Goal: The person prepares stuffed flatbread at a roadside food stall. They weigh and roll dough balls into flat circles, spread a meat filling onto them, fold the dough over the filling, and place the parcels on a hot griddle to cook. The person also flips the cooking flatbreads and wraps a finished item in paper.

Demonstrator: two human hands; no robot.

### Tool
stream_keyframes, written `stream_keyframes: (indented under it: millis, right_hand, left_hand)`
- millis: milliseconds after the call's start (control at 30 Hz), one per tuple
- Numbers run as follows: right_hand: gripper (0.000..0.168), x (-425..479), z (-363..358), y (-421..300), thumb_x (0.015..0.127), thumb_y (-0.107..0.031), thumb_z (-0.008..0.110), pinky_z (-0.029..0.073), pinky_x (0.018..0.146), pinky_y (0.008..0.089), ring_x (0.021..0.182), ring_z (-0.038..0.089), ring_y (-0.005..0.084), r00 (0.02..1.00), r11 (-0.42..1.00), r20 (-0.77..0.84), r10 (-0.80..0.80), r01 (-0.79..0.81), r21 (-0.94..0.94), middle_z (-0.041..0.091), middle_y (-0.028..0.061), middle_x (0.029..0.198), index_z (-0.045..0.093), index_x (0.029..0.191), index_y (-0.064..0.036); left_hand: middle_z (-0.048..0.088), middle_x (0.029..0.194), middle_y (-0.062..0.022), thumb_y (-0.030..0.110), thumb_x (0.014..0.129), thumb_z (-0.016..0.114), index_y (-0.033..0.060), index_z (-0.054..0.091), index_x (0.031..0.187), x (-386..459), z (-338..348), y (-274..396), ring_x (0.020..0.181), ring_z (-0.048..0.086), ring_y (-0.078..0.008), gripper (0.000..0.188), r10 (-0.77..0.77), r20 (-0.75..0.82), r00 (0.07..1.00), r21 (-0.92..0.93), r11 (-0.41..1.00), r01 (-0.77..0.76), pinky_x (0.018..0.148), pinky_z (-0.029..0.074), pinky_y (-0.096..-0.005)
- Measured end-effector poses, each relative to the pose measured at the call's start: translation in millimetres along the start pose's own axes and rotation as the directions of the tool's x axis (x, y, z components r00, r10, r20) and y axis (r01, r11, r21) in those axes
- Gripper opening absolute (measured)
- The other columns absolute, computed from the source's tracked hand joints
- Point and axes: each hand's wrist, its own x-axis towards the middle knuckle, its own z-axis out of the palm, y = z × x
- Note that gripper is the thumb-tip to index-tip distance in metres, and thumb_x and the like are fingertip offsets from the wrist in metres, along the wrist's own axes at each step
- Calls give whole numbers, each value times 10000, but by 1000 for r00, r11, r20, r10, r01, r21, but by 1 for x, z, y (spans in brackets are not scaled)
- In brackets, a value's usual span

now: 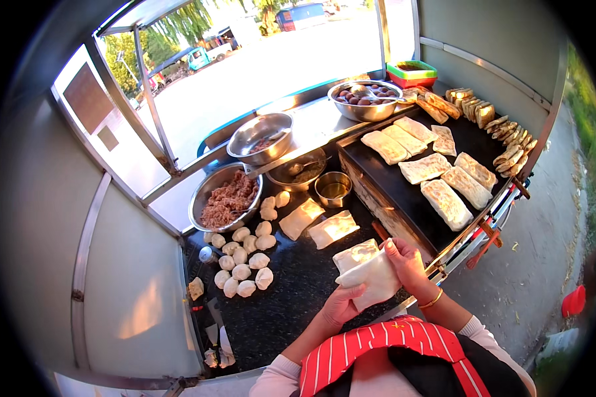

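Between my two hands is a folded rectangular sheet of raw dough (375,282), tilted above the dark speckled counter. My left hand (341,306) grips its lower left edge. At its upper right corner my right hand (403,260) pinches it, thumb on top. Just behind it lies another folded dough packet (356,254), partly covered by the held one. Two more flat dough packets, one (302,219) and a second (334,229), lie farther back on the counter. Several round dough balls (241,272) are grouped to the left. A small metal bowl of oil (333,189) stands behind the packets.
A black griddle (377,171) at the right, raised above the counter, holds several browning flatbreads (446,203) and stacked cooked pieces (514,144). Steel bowls hold minced meat (230,199) and brown eggs (365,97). A can (206,254) stands near the left wall (144,278).
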Motion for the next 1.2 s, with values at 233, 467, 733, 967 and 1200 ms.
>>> stream_keyframes:
  millis: [233,467,733,967,1200]
  right_hand:
    - [251,0,-7,-21,894,-248,803,488,690,248,747,575,69,996,967,-54,-73,84,242,655,-8,837,672,935,-38]
    - [287,-9,9,-45,905,-294,797,466,655,230,724,530,43,970,976,-138,-202,211,55,614,-41,780,655,887,-46]
    - [339,33,-13,-76,893,-339,800,467,644,238,716,544,58,964,968,-227,-138,180,174,617,-21,794,646,907,-37]
    - [324,94,-34,-85,948,-317,735,519,618,275,696,596,104,960,948,-279,-36,122,295,642,38,832,619,989,-17]
    - [246,194,-38,-56,978,-117,650,612,691,460,905,652,281,955,758,-167,244,-81,647,607,137,1037,473,1118,-17]
  left_hand:
    - [564,1386,-181,70,847,703,-36,388,1471,-9,10,3,1264,581,-319,708,-32,-45,998,32,999,34,1079,477,-472]
    - [622,1260,-193,131,771,749,-56,414,1438,-2,11,15,1090,669,-299,770,2,20,1000,7,1000,-2,861,590,-398]
    - [599,1325,-188,163,752,772,-54,403,1454,50,20,36,1143,650,-332,822,67,52,996,15,998,-68,985,542,-445]
    - [675,1214,-142,65,829,752,-23,572,1289,148,30,125,1107,672,-278,502,-23,-203,979,278,957,80,1002,528,-432]
    - [721,1046,-132,95,862,740,-40,651,1163,311,22,263,910,714,-237,343,-10,-187,982,837,522,165,850,571,-373]
